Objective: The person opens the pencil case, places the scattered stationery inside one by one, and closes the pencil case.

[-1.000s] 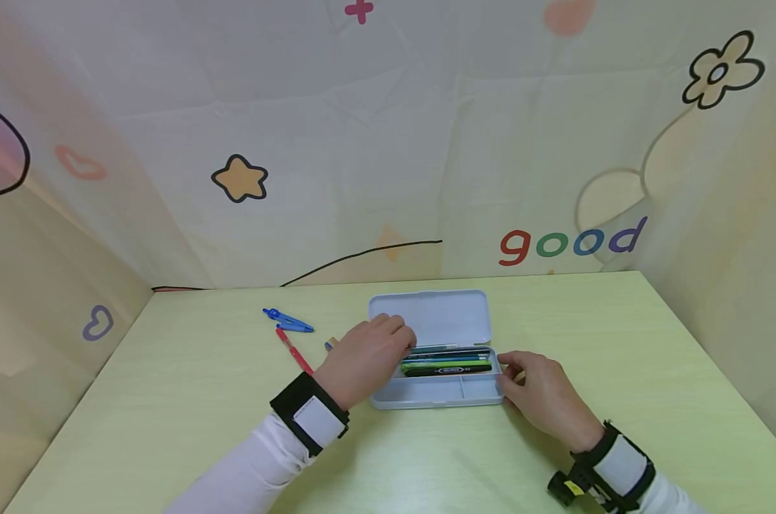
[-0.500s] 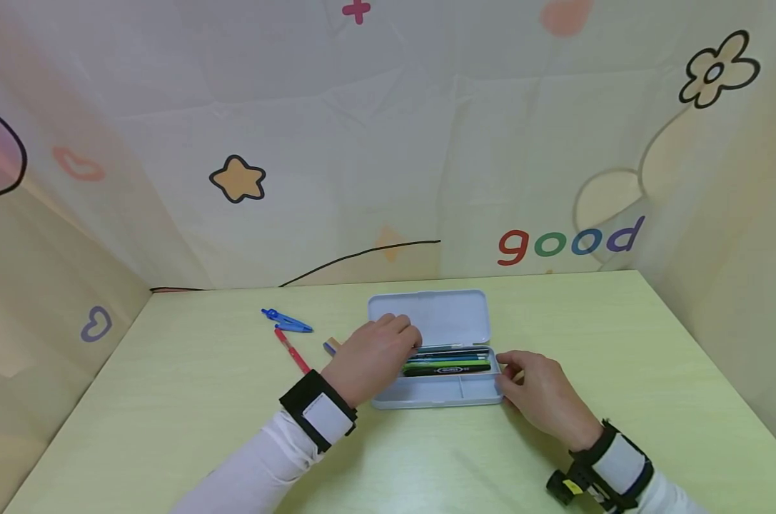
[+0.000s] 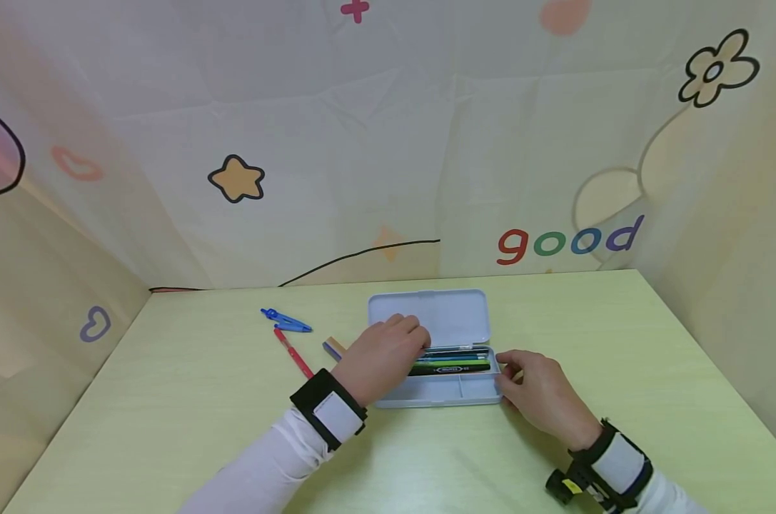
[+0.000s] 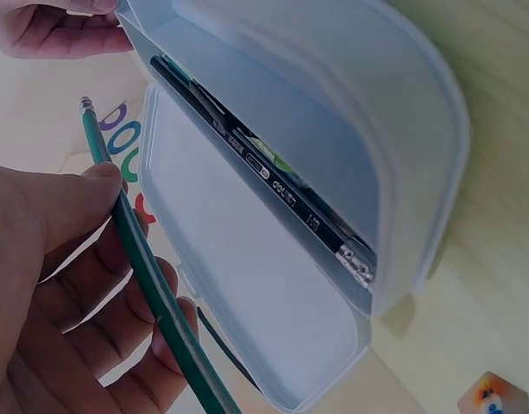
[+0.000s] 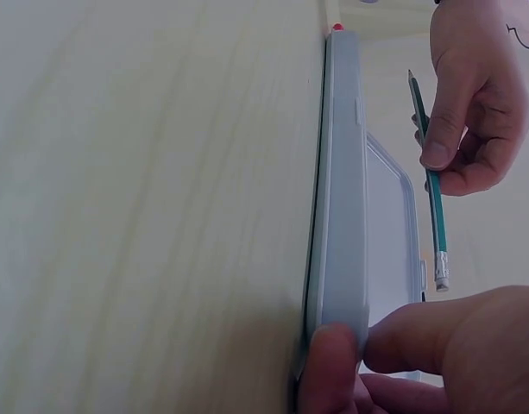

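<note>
My left hand [image 3: 384, 357] pinches a green pencil [image 4: 143, 259] between thumb and fingers. A silver-banded eraser end shows on it in the left wrist view, and its sharpened tip shows in the right wrist view. Hand and pencil are held above the open light-blue pencil case [image 3: 420, 394]. Inside the case lie a black pencil [image 4: 273, 181] and several other pens and pencils, among them a green and black marker [image 3: 452, 369]. With thumb and fingers, my right hand [image 3: 545, 389] grips the right end of the case. Its lid [image 3: 439, 314] lies folded back on the table.
To the left on the table [image 3: 201, 400] are a blue compass-like tool [image 3: 287, 320], a red pen [image 3: 293, 353] and a small tan-and-blue block [image 3: 333, 348]. A printed cloth [image 3: 362, 143] stands behind the table. The case's front tray has a divider [image 3: 460, 386].
My left hand has moved slightly right over the case, baring more of the tan-and-blue block and covering more of the pens. My right hand has stayed on the case's end.
</note>
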Demonstrator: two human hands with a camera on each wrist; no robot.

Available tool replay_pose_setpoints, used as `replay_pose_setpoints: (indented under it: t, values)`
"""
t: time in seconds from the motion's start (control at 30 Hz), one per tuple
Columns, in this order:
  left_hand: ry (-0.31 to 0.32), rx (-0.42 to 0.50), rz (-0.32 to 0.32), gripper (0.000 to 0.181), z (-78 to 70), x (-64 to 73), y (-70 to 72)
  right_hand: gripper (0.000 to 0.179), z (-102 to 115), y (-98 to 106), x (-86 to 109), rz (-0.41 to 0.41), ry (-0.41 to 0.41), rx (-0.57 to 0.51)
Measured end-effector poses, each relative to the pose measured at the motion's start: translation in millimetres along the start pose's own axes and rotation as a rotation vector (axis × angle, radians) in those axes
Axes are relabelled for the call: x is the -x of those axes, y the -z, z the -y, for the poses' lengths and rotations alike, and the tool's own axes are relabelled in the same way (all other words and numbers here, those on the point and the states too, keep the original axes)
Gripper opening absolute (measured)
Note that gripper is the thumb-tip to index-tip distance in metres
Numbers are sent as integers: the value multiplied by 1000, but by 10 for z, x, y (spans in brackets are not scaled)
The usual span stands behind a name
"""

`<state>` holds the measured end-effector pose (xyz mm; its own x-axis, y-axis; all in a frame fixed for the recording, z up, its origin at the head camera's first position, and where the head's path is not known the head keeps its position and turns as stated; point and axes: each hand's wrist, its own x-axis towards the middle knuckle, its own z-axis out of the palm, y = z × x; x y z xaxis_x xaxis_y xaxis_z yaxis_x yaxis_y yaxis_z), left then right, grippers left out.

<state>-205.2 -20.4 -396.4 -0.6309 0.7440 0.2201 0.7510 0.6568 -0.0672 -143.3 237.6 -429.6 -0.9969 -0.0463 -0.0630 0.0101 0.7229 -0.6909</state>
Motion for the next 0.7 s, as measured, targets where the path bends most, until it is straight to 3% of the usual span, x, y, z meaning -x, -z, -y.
replay_pose_setpoints:
  t: [0.4, 0.7]
  values:
    - [5, -4, 9, 18, -83, -100, -31, 37, 11, 0, 15, -4, -4, 0]
    - [-1, -11, 6, 10, -109, -171, -88, 37, 13, -3, 15, -5, -4, 0]
